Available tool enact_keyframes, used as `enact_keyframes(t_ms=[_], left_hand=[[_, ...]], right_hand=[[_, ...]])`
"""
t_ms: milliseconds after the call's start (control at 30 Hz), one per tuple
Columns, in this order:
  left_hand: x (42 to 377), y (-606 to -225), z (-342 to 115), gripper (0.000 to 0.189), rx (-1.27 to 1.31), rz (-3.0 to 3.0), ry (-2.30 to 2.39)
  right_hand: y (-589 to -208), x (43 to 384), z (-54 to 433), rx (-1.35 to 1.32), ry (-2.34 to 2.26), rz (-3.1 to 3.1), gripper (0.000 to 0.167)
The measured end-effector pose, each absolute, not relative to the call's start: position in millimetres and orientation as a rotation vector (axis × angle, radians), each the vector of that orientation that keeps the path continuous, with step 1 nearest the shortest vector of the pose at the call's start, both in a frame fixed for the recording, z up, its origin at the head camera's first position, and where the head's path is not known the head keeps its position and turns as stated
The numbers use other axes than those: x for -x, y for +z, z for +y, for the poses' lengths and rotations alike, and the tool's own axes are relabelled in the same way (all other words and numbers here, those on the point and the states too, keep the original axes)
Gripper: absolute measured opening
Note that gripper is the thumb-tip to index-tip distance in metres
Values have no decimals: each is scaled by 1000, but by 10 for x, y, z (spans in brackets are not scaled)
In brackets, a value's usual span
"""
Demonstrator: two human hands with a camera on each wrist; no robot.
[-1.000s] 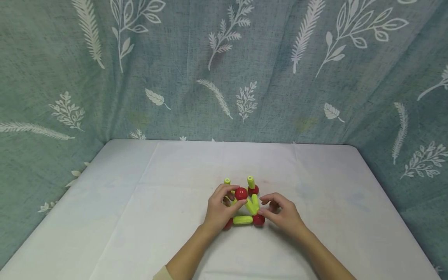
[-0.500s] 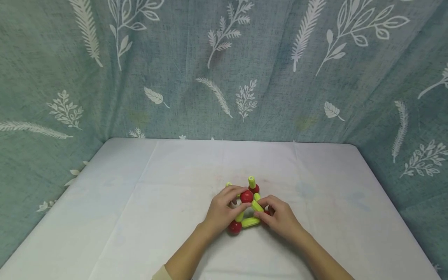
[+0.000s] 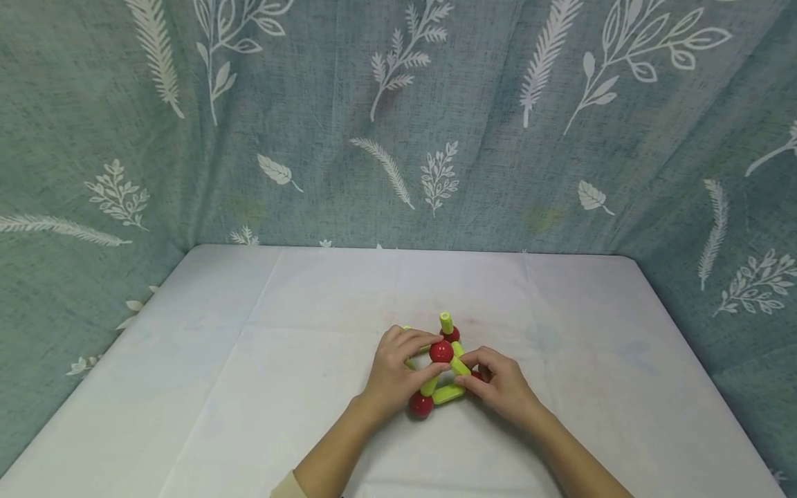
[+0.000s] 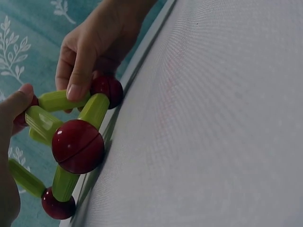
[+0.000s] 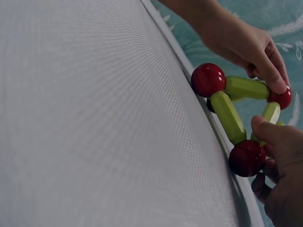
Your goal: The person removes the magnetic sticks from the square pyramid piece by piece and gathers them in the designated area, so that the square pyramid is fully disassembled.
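Note:
A construction of red balls and yellow-green rods stands on the table between both hands. My left hand (image 3: pixel 398 370) pinches the top red ball (image 3: pixel 441 351) between thumb and fingers. My right hand (image 3: pixel 501 379) pinches a sloping yellow-green rod (image 3: pixel 461 366) that meets that ball. Low at the front sits another red ball (image 3: pixel 420 404), joined by a rod (image 3: pixel 448 394) to the right-hand ball (image 5: pixel 247 158), which the right fingers partly hide in the head view. Farther back, a short rod (image 3: pixel 445 322) points up from a red ball (image 3: pixel 452 335). The left hand covers part of the left side.
A white cloth covers the table (image 3: pixel 311 297). Behind it and along both sides hangs a blue-green curtain (image 3: pixel 473 124) with white leaf prints. The table's far edge runs along the curtain's foot.
My right hand, earlier with fingers spread near the lower right ball, now pinches the sloping rod. The top ball in my left hand has shifted right and slightly down, and the construction has turned a little.

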State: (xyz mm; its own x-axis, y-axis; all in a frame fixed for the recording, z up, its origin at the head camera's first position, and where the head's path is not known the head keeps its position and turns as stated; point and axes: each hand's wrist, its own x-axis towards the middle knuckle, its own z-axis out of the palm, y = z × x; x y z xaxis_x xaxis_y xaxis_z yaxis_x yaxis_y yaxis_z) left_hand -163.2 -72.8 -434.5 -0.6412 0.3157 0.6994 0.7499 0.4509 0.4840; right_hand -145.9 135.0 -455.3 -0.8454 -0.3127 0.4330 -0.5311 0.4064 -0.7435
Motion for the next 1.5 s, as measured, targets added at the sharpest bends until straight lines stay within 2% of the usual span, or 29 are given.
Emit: enact_keyframes(t_ms=[367, 600, 800, 1067, 1367, 1500], left_hand=[[1650, -4348, -744, 43, 792, -2227, -1150], [1693, -4309, -813, 45, 845, -2239, -1009], [1707, -4301, -858, 43, 909, -2264, -1008], [1728, -4293, -895, 42, 938, -2300, -1160], [1702, -4262, -898, 37, 1040, -2401, -1494], [1678, -4289, -855, 39, 1019, -2397, -1569]], right_hand=[[-4579, 1505, 1429, -587, 1601, -2446, 23], [-4594, 1538, 1490, -465, 1797, -2477, 28], [-4624, 1555, 1515, -488, 1692, -2579, 35], [-4659, 1581, 1526, -519, 1484, -2521, 25], [-4688, 1581, 1452, -310, 1333, -2430, 21], [-4676, 1479, 1408, -399, 1373, -2266, 15]])
